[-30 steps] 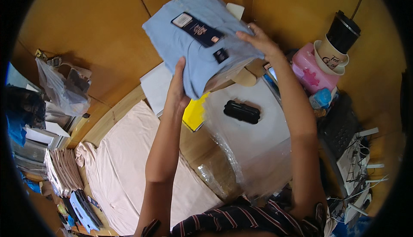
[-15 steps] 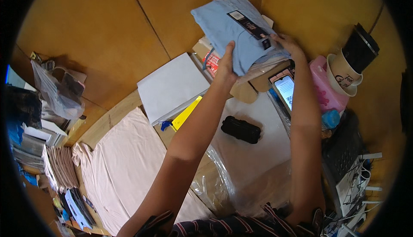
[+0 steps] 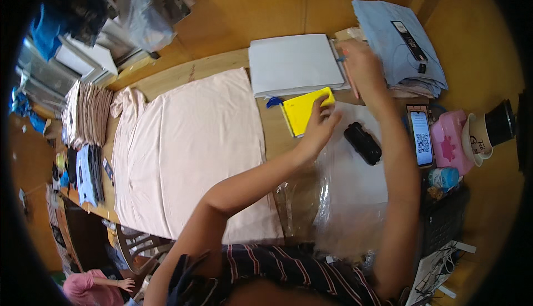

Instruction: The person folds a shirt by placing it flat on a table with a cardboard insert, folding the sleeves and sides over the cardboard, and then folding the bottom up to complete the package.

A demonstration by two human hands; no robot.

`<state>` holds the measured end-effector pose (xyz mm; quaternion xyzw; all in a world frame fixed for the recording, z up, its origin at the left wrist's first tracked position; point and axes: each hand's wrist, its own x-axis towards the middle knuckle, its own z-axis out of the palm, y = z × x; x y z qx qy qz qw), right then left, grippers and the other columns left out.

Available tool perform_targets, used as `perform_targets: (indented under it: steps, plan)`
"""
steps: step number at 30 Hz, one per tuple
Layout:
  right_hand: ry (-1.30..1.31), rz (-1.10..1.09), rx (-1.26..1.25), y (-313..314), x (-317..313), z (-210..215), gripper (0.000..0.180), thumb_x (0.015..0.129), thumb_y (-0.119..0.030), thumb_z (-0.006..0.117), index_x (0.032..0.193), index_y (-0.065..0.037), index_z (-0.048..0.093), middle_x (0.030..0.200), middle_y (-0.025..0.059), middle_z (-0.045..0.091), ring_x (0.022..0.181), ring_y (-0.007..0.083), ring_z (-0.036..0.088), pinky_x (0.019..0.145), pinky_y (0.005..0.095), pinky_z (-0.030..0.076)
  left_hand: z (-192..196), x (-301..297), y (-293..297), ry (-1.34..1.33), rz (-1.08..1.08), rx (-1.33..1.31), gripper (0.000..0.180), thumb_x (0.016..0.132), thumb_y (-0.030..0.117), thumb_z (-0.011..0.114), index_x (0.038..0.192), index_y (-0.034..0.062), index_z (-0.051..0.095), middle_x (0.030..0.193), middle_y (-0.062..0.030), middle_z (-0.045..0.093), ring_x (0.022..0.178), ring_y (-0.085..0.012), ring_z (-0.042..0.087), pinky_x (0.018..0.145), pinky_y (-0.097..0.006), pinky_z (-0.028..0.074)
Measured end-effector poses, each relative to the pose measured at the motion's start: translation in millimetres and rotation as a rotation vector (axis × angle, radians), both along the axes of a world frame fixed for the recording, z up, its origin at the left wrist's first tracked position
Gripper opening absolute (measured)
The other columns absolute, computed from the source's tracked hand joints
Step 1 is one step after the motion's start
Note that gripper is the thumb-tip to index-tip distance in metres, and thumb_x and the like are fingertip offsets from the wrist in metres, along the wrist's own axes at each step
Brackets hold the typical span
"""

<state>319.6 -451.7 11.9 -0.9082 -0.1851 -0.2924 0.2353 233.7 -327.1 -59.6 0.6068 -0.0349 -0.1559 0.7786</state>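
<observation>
Cups (image 3: 491, 131) nested at table's right edge beside a pink box (image 3: 448, 139); contents not visible. Left hand (image 3: 321, 125) reaches forward, fingers loosely curled on the yellow card (image 3: 304, 109). Right hand (image 3: 363, 70) raised, open, near the folded blue shirt (image 3: 397, 39), not gripping. Clear plastic bags (image 3: 344, 195) lie under both forearms.

The folded blue shirt (image 3: 401, 44) now lies set down, and both hands have let go.

Bench (image 3: 222, 64): wooden.
Beside left grip (image 3: 319, 125): yellow pad (image 3: 304, 109), black case (image 3: 362, 143), clear plastic (image 3: 350, 195).
Farther left: pink cloth (image 3: 194, 145).
</observation>
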Motion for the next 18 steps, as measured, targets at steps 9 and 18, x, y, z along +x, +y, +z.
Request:
perform_targets:
  steps: [9,18]
  plan:
    - [0.352,0.191,-0.448,62,52,-134,0.04,0.072,-0.008,0.054,0.111,-0.013,0.05,0.105,0.0142,0.055,0.096,0.0266,0.053,0.084,0.0377,0.04,-17,-203,252,-0.065,0.103,0.528,0.051,0.08,0.002,0.05,0.124,0.0058,0.024,0.095,-0.0118,0.053,0.083,-0.0161,0.055,0.073,-0.027,0.044]
    - [0.096,-0.262,-0.624,72,47,-65,0.023,0.076,-0.011,0.043,0.09,-0.009,0.061,0.085,0.0165,0.059,0.079,0.0319,0.057,0.067,0.0398,0.044,-27,-340,457,0.02,0.994,1.193,0.046,0.071,0.004,0.056,0.115,0.0056,0.04,0.091,-0.0126,0.055,0.084,-0.0249,0.052,0.075,-0.033,0.041]
